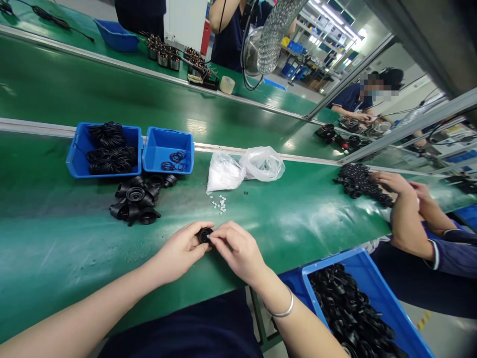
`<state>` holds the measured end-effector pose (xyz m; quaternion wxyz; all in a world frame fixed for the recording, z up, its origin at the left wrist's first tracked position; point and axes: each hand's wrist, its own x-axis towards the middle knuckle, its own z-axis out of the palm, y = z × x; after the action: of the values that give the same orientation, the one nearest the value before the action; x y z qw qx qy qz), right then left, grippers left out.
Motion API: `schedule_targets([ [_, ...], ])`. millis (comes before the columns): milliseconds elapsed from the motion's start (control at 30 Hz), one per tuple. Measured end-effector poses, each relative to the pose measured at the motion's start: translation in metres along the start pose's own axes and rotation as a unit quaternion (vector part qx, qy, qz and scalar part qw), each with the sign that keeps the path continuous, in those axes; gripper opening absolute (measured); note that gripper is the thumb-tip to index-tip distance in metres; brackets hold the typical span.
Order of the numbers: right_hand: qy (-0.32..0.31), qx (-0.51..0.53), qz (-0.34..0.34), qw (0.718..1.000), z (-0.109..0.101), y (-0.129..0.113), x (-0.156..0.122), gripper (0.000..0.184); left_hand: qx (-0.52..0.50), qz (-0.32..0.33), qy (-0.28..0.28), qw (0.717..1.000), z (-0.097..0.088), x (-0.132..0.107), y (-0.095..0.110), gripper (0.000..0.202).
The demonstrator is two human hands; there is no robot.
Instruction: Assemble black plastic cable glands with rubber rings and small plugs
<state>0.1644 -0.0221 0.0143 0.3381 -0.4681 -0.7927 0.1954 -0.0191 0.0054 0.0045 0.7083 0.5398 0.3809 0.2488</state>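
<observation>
My left hand (182, 248) is closed around a small round black plastic part (204, 234) over the green table near its front edge. My right hand (238, 248) pinches at the same part from the right, fingertips pressed on it. A silver bangle sits on my right wrist. Beyond the hands lie a few tiny white pieces (219, 204). A pile of black round housings (136, 199) sits to the far left of my hands.
Two blue bins stand at the back left, one full of black rubber rings (108, 149), one with a few rings (169, 149). Two clear plastic bags (246, 166) lie mid-table. A blue crate of black parts (357, 303) sits lower right. A co-worker's arms (406, 209) rest at right.
</observation>
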Motion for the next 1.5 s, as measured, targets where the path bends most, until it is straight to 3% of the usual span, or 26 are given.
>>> schedule_targets([
  [133, -0.009, -0.013, 0.003, 1.0, 0.012, -0.002, -0.003, 0.011, 0.073, 0.032, 0.017, 0.997, -0.001, -0.001, -0.003, 0.042],
  [333, -0.02, -0.017, 0.006, 1.0, 0.011, 0.003, -0.001, 0.012, 0.142, 0.066, 0.013, 0.988, -0.002, 0.0, -0.003, 0.04],
  [733, -0.028, -0.103, 0.058, 0.993, 0.019, -0.006, 0.005, 0.017, 0.176, 0.065, 0.04, 0.981, -0.002, 0.0, -0.008, 0.045],
  [900, -0.065, -0.138, 0.038, 0.988, 0.012, -0.009, 0.009, 0.019, 0.151, 0.061, 0.034, 0.986, -0.001, 0.002, -0.008, 0.043],
  [1000, -0.032, -0.078, 0.037, 0.996, -0.005, 0.006, 0.011, 0.016, 0.02, 0.012, -0.004, 1.0, 0.001, 0.003, -0.004, 0.043],
  [1067, 0.061, -0.082, 0.094, 0.99, -0.021, 0.03, 0.012, 0.016, -0.048, -0.018, -0.021, 0.998, 0.003, 0.003, -0.001, 0.043],
  [1133, 0.141, -0.142, 0.168, 0.965, -0.035, 0.06, 0.013, 0.017, -0.067, -0.034, -0.021, 0.997, 0.003, 0.002, 0.001, 0.044],
  [1233, 0.14, -0.209, 0.204, 0.946, -0.047, 0.098, 0.017, 0.018, -0.072, -0.044, -0.021, 0.996, 0.003, 0.002, 0.004, 0.044],
  [1300, 0.133, -0.219, 0.2, 0.946, -0.048, 0.112, 0.022, 0.018, -0.076, -0.045, -0.023, 0.996, 0.002, 0.002, 0.005, 0.045],
  [1500, 0.129, -0.231, 0.195, 0.944, -0.041, 0.113, 0.03, 0.02, -0.1, -0.055, -0.027, 0.993, 0.001, 0.006, 0.005, 0.045],
])
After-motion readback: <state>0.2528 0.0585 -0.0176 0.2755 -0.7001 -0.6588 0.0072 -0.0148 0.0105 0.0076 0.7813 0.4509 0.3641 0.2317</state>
